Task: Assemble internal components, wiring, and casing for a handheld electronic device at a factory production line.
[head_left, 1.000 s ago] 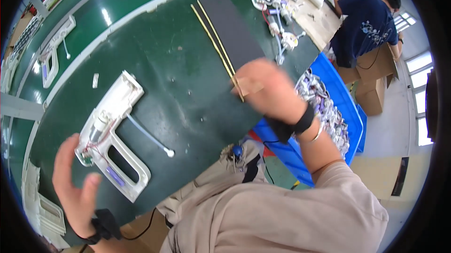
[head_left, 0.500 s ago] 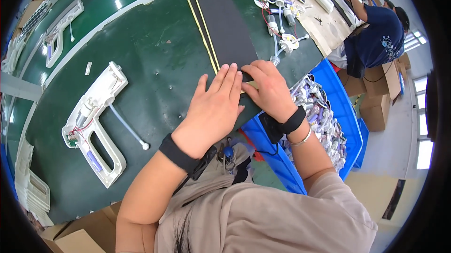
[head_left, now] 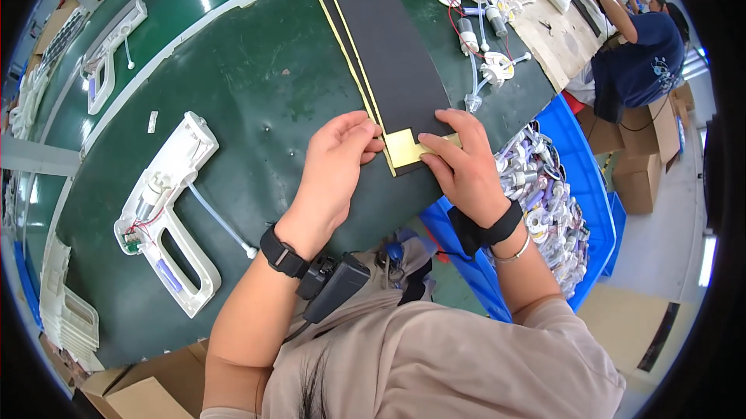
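A long black foam sheet [head_left: 392, 54] lies on the green work table, with narrow yellow-edged black strips [head_left: 342, 38] along its left side. Across its near end lies a yellow piece of backing or tape [head_left: 402, 147], squarish at the left and running right beneath my fingers. My right hand [head_left: 466, 170] pinches that yellow piece between thumb and fingers. Fingers curled together, my left hand [head_left: 334, 166] is at the sheet's near left edge, by the strips; whatever its fingertips hold is too small to make out. Black straps circle both wrists.
An opened white handheld housing [head_left: 167, 213] with motor, wires and tube lies to the left. Motor-and-tube assemblies [head_left: 486, 30] lie at the far right. Beside the table, a blue bin [head_left: 594, 209] holds many parts. Another person [head_left: 637, 61] works beyond it.
My left hand has lifted off the sheet, moved left and curled its fingers. My right hand has shifted slightly right and nearer, uncovering the yellow piece. The view has shifted slightly.
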### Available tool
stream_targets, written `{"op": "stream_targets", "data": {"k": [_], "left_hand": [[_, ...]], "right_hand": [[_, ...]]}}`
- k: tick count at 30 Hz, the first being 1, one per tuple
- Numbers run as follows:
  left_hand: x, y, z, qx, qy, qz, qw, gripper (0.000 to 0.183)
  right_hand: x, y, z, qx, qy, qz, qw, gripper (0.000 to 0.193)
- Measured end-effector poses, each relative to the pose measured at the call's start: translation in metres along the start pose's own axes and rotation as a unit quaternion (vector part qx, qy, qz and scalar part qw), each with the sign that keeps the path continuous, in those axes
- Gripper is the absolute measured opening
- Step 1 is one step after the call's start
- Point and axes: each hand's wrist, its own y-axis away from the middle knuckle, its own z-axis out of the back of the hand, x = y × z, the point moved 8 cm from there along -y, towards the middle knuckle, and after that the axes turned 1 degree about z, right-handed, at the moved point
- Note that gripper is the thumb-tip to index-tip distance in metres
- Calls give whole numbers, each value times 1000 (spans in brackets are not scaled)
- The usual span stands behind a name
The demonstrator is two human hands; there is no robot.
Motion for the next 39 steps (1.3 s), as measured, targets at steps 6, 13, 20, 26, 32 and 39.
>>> {"op": "stream_targets", "data": {"k": [6,13,20,26,32,39], "left_hand": [[1,0,-9,-26,71,31,997,44],[1,3,-8,-36,79,17,996,47],[-3,2,-34,93,203,63,973,32],[7,4,-37,97,214,38,971,24],[15,-5,-26,64,183,63,979,18],[4,-5,-7,5,181,43,982,10]], "right_hand": [[-12,2,-5,12,-73,-100,992,25],[-24,-13,-2,-4,-18,-151,988,34],[8,-19,13,-60,-22,-89,994,34],[27,-20,21,-24,65,5,998,34],[22,-18,8,40,-30,35,998,32],[37,-28,-5,32,4,99,995,29]]}}
